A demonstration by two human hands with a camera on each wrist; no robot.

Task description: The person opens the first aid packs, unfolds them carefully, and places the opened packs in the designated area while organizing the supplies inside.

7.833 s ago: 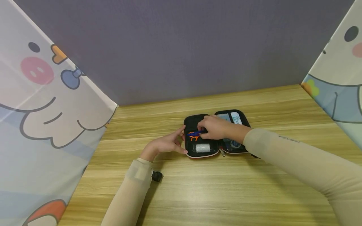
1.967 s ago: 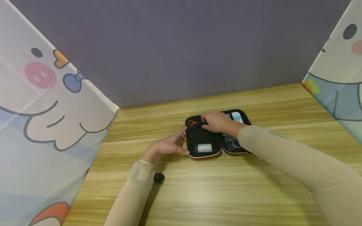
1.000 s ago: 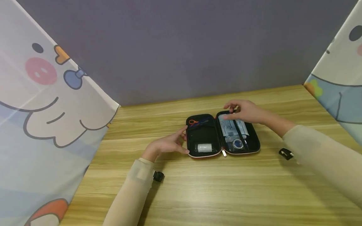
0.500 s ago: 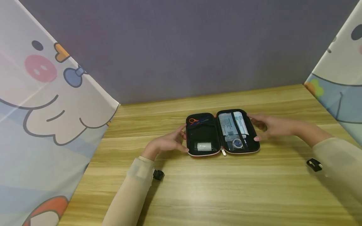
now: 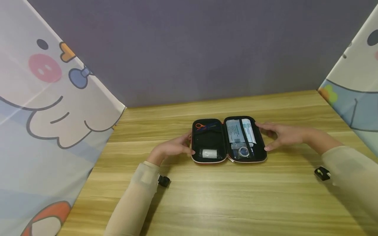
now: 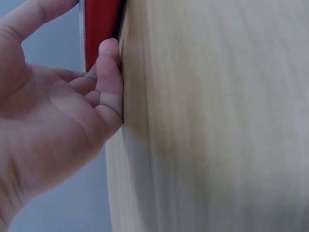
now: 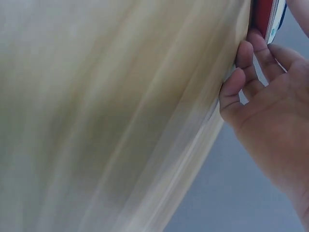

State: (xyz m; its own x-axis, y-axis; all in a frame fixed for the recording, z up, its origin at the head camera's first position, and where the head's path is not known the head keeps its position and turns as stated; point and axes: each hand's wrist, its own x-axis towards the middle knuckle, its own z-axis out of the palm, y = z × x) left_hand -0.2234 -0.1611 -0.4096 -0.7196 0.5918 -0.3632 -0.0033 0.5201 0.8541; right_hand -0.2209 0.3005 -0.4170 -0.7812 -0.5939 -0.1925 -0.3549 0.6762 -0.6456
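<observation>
An unfolded black-lined first aid case [image 5: 208, 141] lies on the wooden table, its red outer shell showing in both wrist views. Orange-handled scissors [image 5: 200, 125] and a dark blue item sit under a strap in its left half, above a white roll of bandage [image 5: 209, 153]. White-blue packets [image 5: 235, 131] and a round blue-and-white roll [image 5: 243, 151] fill the right half. My left hand [image 5: 174, 146] touches the left edge, thumb by the near corner. On the right edge rests my right hand [image 5: 284, 135], thumb and fingers spread. Both hands' lower fingers bend loosely near the table.
The wooden table [image 5: 221, 196] stretches in front of and beside the case. A grey-purple panel [image 5: 192, 49] stands behind it. Cartoon-printed cloths [image 5: 73, 121] flank both sides. Dark wrist devices hang under both sleeves.
The scissors and blue item now lie higher in the left half than at first. My right hand has left them and moved to the right edge. The case has just shifted slightly left.
</observation>
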